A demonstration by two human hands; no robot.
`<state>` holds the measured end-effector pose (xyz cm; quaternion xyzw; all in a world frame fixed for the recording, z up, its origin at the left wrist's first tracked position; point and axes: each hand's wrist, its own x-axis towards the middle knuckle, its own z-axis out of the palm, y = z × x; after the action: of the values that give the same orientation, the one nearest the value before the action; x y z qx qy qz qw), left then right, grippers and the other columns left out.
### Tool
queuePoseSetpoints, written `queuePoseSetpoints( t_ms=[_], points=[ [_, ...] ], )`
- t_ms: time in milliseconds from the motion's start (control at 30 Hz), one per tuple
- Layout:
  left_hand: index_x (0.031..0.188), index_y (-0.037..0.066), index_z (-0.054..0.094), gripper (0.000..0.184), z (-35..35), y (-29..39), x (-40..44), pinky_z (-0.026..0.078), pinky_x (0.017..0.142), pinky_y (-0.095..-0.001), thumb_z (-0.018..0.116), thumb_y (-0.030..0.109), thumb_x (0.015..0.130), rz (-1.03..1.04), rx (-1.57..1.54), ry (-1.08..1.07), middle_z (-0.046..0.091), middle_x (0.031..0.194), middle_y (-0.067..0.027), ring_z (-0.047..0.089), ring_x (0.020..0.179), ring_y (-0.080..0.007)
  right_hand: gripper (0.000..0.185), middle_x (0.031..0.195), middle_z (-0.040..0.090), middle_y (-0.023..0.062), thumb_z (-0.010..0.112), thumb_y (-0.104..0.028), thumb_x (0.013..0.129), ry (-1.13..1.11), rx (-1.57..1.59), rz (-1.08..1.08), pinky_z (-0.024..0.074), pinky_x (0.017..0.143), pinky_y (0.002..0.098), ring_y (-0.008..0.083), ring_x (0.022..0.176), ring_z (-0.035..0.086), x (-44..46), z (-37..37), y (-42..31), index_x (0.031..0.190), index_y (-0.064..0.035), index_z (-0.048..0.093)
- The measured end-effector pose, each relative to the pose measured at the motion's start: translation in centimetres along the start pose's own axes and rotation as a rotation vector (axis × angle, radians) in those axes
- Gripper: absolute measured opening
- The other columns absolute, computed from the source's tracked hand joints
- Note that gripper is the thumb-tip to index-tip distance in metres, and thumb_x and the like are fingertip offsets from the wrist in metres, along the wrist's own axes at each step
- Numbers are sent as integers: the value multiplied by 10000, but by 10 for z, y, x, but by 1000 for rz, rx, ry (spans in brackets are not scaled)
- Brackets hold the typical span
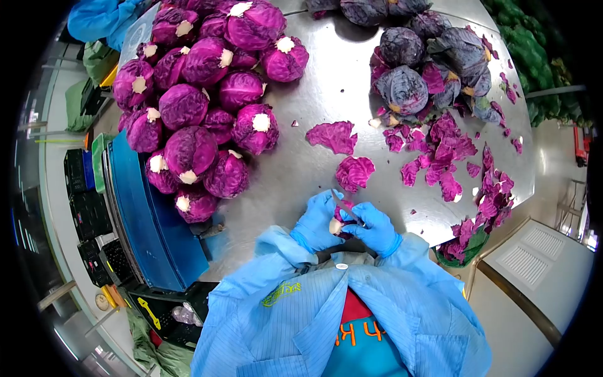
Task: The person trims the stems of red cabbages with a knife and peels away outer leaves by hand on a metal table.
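Both my hands wear blue gloves and are close together over the table's near edge. My left hand point(318, 222) is closed around a red cabbage point(345, 215), mostly hidden by the fingers, with its pale cut stem showing. In my right hand point(375, 229) is a knife point(341, 202), its blade slanting up and left across the cabbage. Just beyond the hands lies a cupped purple leaf point(355, 174), and farther off a flatter torn leaf point(333, 137).
Trimmed red cabbages point(191, 154) are piled at left, white stems showing. Duller untrimmed cabbages point(403, 90) sit at the back right of the metal table point(295, 163). Loose leaves point(446, 147) trail toward a green bag point(475, 245) at the right edge. Blue bins point(157, 220) stand left.
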<state>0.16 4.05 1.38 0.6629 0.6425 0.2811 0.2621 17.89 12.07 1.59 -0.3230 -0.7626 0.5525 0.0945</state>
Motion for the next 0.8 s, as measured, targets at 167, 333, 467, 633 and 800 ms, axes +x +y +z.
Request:
queuePoseSetpoints(
  t_ms=[167, 333, 467, 633, 800],
  points=[
    [1168, 51, 527, 723, 32, -14, -12, 407, 962, -436, 821, 377, 595, -56, -17, -10, 529, 1138, -134, 486, 1128, -329, 286, 901, 631, 58, 770, -196, 769, -241, -6, -142, 502, 669, 355, 251, 797, 639, 18, -28, -7, 1011, -115, 641],
    [1268, 11, 468, 839, 16, -8, -10, 375, 1014, -463, 853, 289, 577, -175, -248, 27, 493, 1241, -185, 460, 1181, -374, 264, 1022, 683, 40, 691, -48, 837, 185, 751, 246, 443, 531, 209, 21, 630, 536, 44, -55, -49, 1098, -27, 654],
    [1376, 0, 393, 973, 2, -12, -30, 348, 1061, -450, 872, 203, 553, -119, -161, 164, 438, 1345, -229, 416, 1252, -404, 406, 917, 629, -33, 652, -142, 889, 238, 812, 350, 416, 493, 164, 24, 618, 523, 95, -45, -20, 1289, -119, 588],
    [1385, 25, 407, 963, -11, -19, -41, 363, 1072, -422, 879, 137, 554, -210, -196, 287, 425, 1375, -197, 433, 1263, -364, 479, 1108, 608, -15, 605, -284, 924, 113, 856, 323, 484, 588, 206, 93, 894, 594, 132, 6, 9, 1382, -195, 497],
    [1362, 41, 416, 937, 1, -20, -37, 369, 1060, -397, 881, 133, 555, -454, -293, 453, 434, 1306, -166, 452, 1217, -323, 499, 1283, 573, -2, 580, -304, 939, 394, 831, 315, 489, 546, 206, 107, 958, 620, 119, 4, 35, 1406, -176, 459]
  ],
)
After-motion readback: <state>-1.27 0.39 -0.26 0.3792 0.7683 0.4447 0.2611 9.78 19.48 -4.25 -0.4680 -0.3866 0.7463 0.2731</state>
